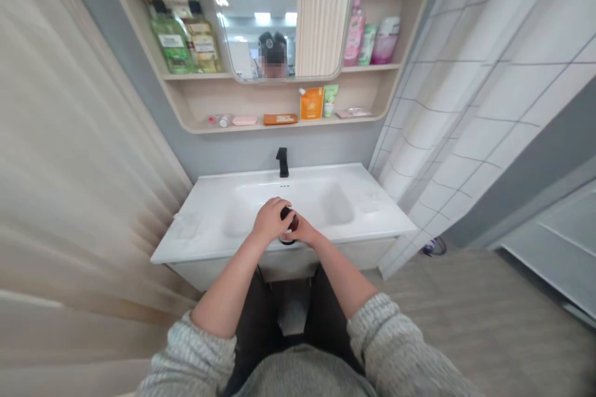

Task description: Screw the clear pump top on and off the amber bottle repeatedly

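Note:
Both my hands are on a small dark brown bottle [293, 223] just above the front edge of the white sink [349, 201]. My left hand [270, 221] is closed over its black top. My right hand [305, 230] wraps the body from the right side. A bit of pale label and the dark lower end show below my fingers. Much of the bottle is covered by the hands, so I cannot tell whether its cap is loose.
Behind the basin stands a black faucet [282, 162]. Above, a wooden shelf unit [195, 99] holds several toiletries around a mirror [251, 12], including an orange pouch [311, 103]. Curtains hang left [69, 167] and right [447, 105]. Clear items lie on both sides of the counter.

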`<action>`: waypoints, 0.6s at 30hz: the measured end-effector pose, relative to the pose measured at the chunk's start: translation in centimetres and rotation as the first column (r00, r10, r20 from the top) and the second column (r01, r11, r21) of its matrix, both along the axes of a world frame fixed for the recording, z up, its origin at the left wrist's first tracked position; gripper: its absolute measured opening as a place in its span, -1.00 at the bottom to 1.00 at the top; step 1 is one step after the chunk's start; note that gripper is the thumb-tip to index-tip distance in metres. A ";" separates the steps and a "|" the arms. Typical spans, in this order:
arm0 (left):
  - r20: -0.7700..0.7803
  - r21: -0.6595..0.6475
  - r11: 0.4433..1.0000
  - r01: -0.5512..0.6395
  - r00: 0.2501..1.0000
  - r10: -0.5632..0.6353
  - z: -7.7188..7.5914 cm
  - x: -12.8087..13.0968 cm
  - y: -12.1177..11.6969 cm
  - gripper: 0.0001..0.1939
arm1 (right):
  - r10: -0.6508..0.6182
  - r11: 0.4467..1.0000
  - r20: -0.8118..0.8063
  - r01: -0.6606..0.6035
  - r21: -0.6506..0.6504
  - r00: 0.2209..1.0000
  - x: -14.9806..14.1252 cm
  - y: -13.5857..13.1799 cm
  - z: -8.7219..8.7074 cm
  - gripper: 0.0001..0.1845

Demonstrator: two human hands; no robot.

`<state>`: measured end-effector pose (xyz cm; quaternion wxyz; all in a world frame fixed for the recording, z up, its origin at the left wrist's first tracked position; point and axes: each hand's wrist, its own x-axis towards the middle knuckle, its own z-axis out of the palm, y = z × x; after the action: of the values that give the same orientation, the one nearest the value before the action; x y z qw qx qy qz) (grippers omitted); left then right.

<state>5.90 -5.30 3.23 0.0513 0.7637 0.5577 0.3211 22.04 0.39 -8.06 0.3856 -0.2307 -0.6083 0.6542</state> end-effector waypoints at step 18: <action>-0.263 -0.163 0.982 -0.094 0.964 0.049 2.4 -0.3 0.0 -0.83 | 0.024 0.999 0.022 -0.025 0.036 0.999 0.0 0.4 -0.4 -0.12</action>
<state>5.56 -5.31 5.61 0.0333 0.7708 0.6128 0.1707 22.02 0.74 -8.42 0.3751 -0.2236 -0.6269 0.6452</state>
